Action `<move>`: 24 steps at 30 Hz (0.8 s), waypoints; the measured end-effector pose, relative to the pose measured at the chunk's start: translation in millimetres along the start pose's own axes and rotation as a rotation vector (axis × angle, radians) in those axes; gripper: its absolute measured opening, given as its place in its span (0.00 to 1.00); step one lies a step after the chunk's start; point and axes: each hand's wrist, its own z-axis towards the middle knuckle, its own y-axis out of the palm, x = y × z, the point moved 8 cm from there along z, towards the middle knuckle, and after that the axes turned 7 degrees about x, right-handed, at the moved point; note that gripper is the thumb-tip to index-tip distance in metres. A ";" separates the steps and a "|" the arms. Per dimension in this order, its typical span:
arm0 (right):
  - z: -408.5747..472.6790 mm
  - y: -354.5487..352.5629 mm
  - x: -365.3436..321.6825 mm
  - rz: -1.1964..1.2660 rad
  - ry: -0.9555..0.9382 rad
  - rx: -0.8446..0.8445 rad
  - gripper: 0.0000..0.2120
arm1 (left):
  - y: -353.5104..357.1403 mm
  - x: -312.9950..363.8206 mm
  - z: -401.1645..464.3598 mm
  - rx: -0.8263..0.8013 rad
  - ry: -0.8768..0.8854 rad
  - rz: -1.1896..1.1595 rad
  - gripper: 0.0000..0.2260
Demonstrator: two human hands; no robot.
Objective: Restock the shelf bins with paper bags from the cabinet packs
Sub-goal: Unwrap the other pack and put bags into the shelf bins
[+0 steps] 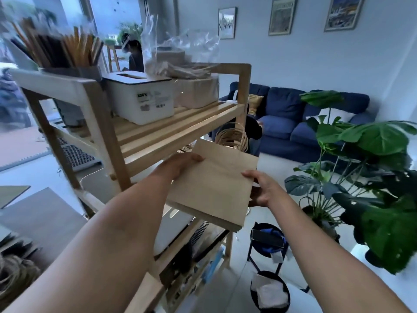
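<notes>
In the left half of the frame a wooden shelf (180, 132) carries a white bin (141, 99); a blue sofa (293, 118) sits behind. At centre, the left hand (180, 164) and right hand (262, 188) grasp opposite edges of a flat stack of paper bags (214, 186).

your colours: mostly tan and blue
you hold plain tan paper bags (212, 184) beside a pale wood shelf (180, 129); white bin (140, 102), navy sofa (300, 118).

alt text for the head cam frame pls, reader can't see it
Both hands, left hand and right hand, hold a flat stack of brown paper bags in front of a wooden shelf unit. A white bin sits on its top shelf.
</notes>
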 end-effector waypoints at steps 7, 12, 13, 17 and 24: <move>18.5 35.0 -23.7 -0.142 -0.032 -0.028 0.08 | -33.0 -26.4 46.6 0.160 -0.048 -0.113 0.21; 33.6 69.0 -38.8 -0.255 -0.067 -0.123 0.10 | -47.9 -29.5 2.8 0.318 -0.055 -0.245 0.07; 35.2 78.0 -41.8 -0.280 -0.083 -0.149 0.10 | -50.7 -33.3 -5.2 0.343 -0.068 -0.277 0.06; 42.0 110.4 -49.4 -0.449 -0.145 -0.262 0.18 | -63.8 -55.7 -21.2 0.430 -0.158 -0.344 0.11; 53.1 162.0 -43.4 -0.503 -0.129 -0.466 0.02 | -90.1 -70.3 -50.3 0.744 -0.234 -0.184 0.20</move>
